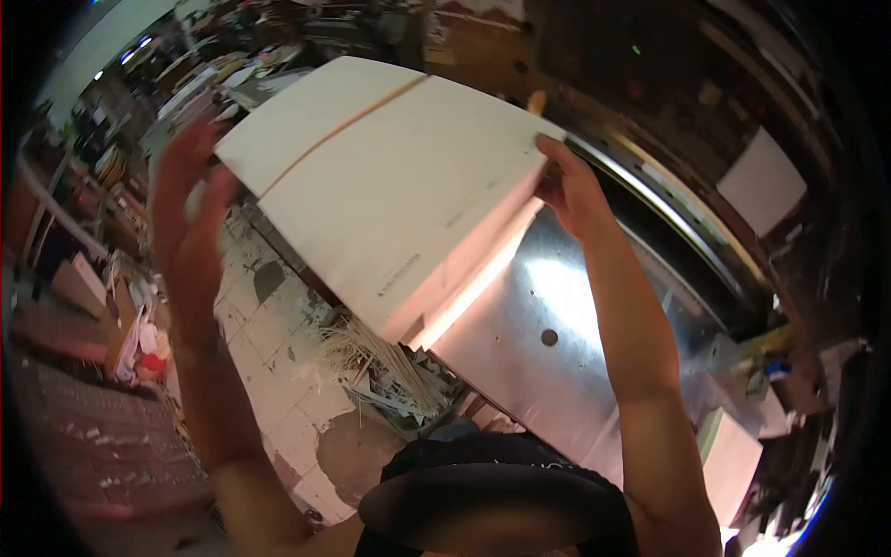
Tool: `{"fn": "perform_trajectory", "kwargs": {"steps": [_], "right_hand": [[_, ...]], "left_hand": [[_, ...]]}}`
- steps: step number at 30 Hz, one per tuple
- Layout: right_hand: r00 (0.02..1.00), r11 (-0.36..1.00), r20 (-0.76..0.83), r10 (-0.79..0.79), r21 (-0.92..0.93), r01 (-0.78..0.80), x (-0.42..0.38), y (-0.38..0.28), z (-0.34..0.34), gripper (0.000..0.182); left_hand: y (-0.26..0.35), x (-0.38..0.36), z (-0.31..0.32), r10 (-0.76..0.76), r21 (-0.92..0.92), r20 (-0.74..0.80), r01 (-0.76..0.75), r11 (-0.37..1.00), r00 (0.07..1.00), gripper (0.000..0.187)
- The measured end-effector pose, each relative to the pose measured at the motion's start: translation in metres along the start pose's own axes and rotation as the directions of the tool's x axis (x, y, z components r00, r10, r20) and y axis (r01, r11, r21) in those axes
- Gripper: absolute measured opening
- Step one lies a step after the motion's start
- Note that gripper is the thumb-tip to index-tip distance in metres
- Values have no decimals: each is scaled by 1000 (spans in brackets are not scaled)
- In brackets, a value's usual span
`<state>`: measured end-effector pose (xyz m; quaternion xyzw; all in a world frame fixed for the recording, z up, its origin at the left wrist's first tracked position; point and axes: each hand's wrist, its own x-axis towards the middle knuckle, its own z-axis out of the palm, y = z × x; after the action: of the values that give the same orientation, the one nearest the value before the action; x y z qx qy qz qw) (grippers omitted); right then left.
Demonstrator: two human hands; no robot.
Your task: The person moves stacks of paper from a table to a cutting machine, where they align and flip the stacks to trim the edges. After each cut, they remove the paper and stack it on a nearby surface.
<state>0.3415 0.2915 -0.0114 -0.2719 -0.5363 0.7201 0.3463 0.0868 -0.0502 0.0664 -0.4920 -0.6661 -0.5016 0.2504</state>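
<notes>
White paper, a thick stack [390, 176] of large sheets, is being held up between the person's two hands, tilting down toward the near corner. A tan band is running across the top sheet near its far end. The right hand [568, 186] is pinching the stack's right corner, fingers closed on the edge with the thumb on top. The left hand [190, 218] is standing open and upright at the stack's left edge, fingers spread and blurred; whether the palm is actually touching the paper cannot be told. Below the right hand and under the stack's near edge a shiny metal table [548, 316] is lying. Below the left hand, well apart, a heap of paper strips [380, 367] is sitting on the stained tile floor [278, 371].
</notes>
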Motion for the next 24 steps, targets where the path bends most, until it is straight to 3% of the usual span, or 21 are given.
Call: {"fn": "perform_trajectory", "kwargs": {"steps": [2,4,7,10,11,14,16,24], "right_hand": [[999,998,16,39,38,-39,7,4,-6,46],[1000,998,12,6,68,-7,-1,0,3,46],[999,998,35,1,58,-3,-5,-4,5,46],[999,999,44,-13,45,11,-5,-3,3,48],[999,999,39,-14,33,13,-7,-6,5,47],[998,998,49,-29,56,27,-7,-6,9,40],[1000,1000,2,9,16,-9,6,-1,2,34],[994,999,109,21,-44,-16,6,-8,15,43]], "left_hand": [[-9,47,15,65,-3,255,-66,998,965,49],[-5,66,33,-71,141,349,23,990,934,56],[-15,85,53,-126,381,446,-61,923,886,61],[-53,91,66,-89,249,713,-133,959,696,66],[-33,86,72,-365,374,598,154,915,713,71],[-39,81,71,-286,350,623,67,934,728,93],[-29,78,67,-270,370,626,26,929,731,87],[-14,68,60,-182,401,633,-118,909,752,74]]}}
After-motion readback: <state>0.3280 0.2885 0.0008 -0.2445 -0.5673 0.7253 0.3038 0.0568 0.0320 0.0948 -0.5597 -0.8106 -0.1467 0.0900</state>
